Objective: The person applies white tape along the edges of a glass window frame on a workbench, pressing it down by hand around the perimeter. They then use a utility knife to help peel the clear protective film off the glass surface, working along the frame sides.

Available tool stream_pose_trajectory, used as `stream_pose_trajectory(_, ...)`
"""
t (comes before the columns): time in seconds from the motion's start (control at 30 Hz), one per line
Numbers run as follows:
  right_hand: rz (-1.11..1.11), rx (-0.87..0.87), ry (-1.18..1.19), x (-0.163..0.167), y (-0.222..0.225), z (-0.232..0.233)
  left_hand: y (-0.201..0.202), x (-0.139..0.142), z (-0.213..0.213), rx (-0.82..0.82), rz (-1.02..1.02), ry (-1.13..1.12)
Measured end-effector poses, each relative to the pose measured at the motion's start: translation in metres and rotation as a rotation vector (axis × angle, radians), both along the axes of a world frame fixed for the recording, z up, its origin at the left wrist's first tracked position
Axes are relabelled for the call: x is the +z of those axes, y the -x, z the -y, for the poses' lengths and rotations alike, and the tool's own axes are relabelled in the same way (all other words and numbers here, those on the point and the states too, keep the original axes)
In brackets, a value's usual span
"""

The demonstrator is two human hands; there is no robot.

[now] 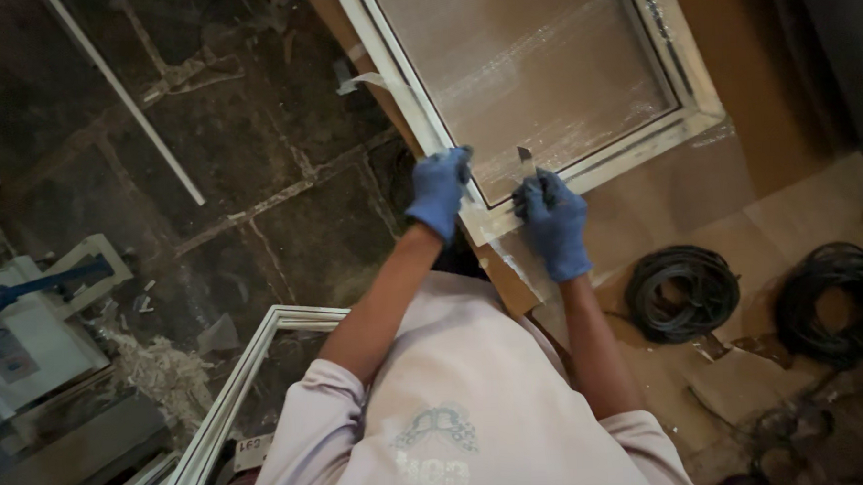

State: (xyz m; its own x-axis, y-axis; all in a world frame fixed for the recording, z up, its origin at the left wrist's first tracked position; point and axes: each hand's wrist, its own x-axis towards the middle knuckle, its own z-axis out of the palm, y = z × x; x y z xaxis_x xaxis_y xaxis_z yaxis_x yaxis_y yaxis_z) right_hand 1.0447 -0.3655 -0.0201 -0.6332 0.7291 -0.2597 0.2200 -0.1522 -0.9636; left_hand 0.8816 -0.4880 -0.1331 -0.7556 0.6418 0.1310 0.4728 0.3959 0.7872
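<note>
At the white window frame (pixel 582 170), right hand (pixel 553 224) grips a scraper (pixel 525 161); left hand (pixel 439 190) clasps its edge.

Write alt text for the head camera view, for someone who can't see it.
Seen from above, a person in blue gloves works at the corner of a white window frame lying on cardboard: the left hand rests on the frame's edge while the right hand holds a small blade against it. Two coils of black cable lie to the right.

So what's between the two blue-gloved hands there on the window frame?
In the head view, a corner of the white window frame lies between the left hand and right hand, which holds a small blade.
</note>
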Motion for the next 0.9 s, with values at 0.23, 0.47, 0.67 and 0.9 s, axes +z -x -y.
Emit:
stream_pose_trajectory(0.23,0.046,0.009,-0.112,0.008,0.0,0.0,0.018,0.055,0.026,0.158,1.588,-0.475)
stream_pose_trajectory(0.47,0.052,0.026,-0.115,0.008,0.002,0.0,0.013,0.067,0.029,0.101,1.589,-0.728)
stream_pose_trajectory(0.67,0.168,0.074,-0.179,0.023,0.011,0.001,0.027,0.083,0.025,0.258,1.491,-0.506)
stream_pose_trajectory(0.9,0.223,0.358,-0.472,0.036,0.077,-0.017,0.071,0.054,0.001,0.323,1.063,-0.498)
